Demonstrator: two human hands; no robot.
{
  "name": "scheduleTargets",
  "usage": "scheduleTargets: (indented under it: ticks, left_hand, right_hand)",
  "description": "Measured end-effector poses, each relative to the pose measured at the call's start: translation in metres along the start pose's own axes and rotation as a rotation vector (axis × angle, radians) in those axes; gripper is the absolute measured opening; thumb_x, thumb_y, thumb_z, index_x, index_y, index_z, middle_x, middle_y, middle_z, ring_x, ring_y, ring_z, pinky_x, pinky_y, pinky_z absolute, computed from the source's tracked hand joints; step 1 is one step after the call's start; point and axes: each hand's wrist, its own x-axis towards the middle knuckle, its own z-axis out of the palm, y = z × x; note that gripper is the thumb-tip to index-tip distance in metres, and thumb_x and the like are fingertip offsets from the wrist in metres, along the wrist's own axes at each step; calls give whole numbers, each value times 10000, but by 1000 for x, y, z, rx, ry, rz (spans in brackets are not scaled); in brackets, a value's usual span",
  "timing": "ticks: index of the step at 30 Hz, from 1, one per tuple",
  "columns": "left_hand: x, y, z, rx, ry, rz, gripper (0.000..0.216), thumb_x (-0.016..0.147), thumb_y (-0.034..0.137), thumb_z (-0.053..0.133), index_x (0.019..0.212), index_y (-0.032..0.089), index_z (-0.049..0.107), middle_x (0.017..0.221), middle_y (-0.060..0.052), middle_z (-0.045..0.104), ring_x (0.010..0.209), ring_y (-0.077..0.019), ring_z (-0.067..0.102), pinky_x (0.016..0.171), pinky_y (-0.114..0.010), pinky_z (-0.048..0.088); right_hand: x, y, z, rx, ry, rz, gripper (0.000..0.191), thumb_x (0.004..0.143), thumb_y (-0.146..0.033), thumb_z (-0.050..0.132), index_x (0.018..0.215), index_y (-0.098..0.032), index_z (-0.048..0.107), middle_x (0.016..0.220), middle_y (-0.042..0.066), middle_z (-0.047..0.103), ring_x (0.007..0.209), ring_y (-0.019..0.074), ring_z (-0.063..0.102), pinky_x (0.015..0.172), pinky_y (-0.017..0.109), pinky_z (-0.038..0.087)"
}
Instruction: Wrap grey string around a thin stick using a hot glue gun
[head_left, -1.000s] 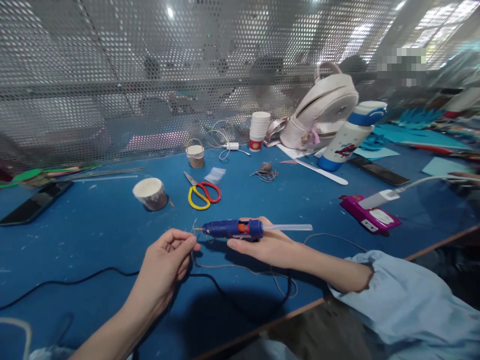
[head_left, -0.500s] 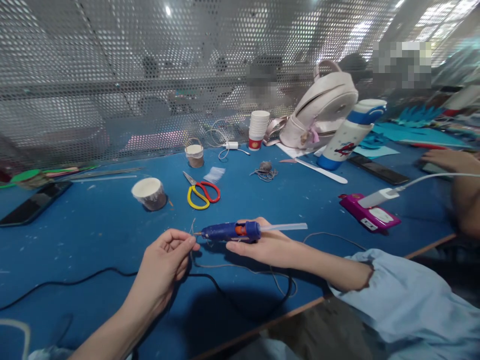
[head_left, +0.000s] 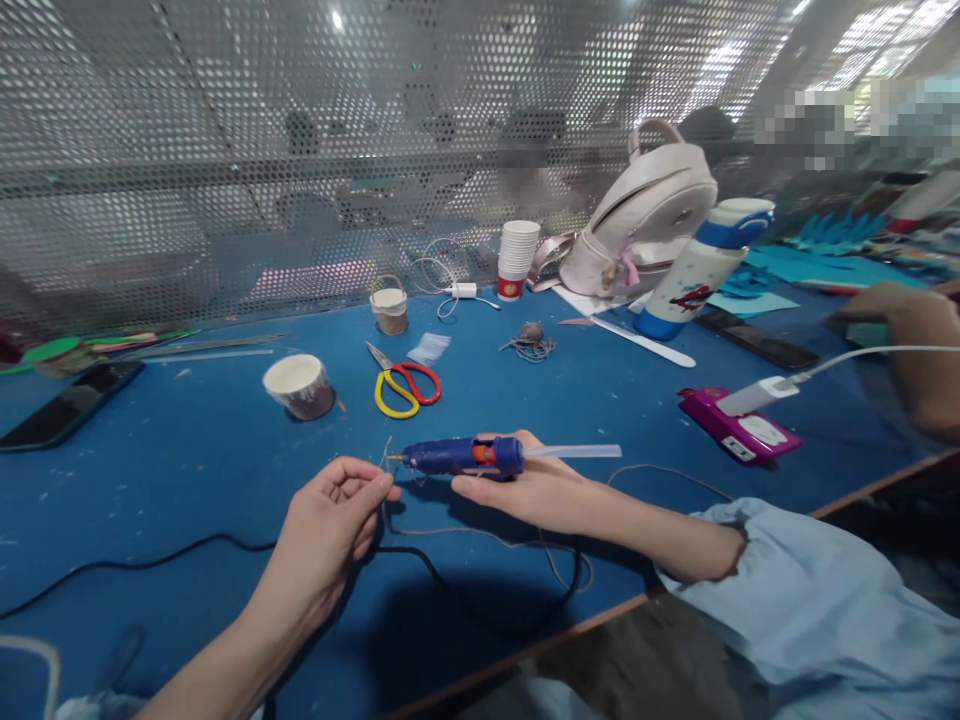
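My right hand is wrapped round a blue hot glue gun, with a clear glue stick poking out of its back end. The gun's nozzle points left, close to the fingertips of my left hand. Those fingers pinch a thin grey cord, whose short end stands up by the nozzle tip. From the pinch the cord trails right across the table under my right forearm. Beyond the gun lie scissors with one yellow and one red handle, and a small paper-cup piece with a white top.
A small handled basket, stacked paper cups and a bundle of grey cord stand farther back. To the right are a magenta power bank, a bottle and a co-worker's hand. A black cable crosses the near left.
The glue gun has shifted very slightly right and up, its nozzle drawing back a little from my left fingertips. The co-worker's hand at the right has moved.
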Motion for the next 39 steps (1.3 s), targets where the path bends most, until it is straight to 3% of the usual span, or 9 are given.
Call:
scheduleTargets:
  ticks: [19, 26, 31, 39]
  left_hand:
    - [1, 0, 0, 9, -13, 4, 324, 591, 322, 789, 726, 150, 549, 599, -33, 661, 331, -2, 292, 331, -152, 176]
    - [2, -2, -1, 13, -36, -20, 321, 616, 321, 784, 741, 151, 541, 612, -34, 669, 334, 1, 294, 334, -148, 168]
    - [2, -2, -2, 6, -39, -13, 322, 621, 316, 782, 750, 151, 536, 609, -28, 668, 332, 3, 293, 333, -145, 166]
    - [2, 0, 0, 20, -24, -18, 351, 592, 319, 791, 746, 149, 525, 602, -34, 674, 326, -1, 302, 326, -142, 175]
  right_hand:
    - [-1, -2, -3, -70, -58, -12, 316, 785, -423, 539, 611, -159, 543, 529, -35, 450, 493, 75, 356, 460, 207, 278]
    - [0, -1, -3, -71, -10, -37, 316, 803, -427, 519, 622, -171, 564, 565, -31, 475, 538, 88, 394, 511, 211, 319]
    - [-2, -1, -5, -139, -101, -16, 371, 810, -450, 501, 568, -170, 538, 526, -31, 441, 504, 88, 374, 478, 221, 290]
    - [-2, -3, -5, -106, -49, -21, 337, 802, -434, 509, 606, -164, 560, 540, -28, 458, 532, 90, 397, 485, 200, 303]
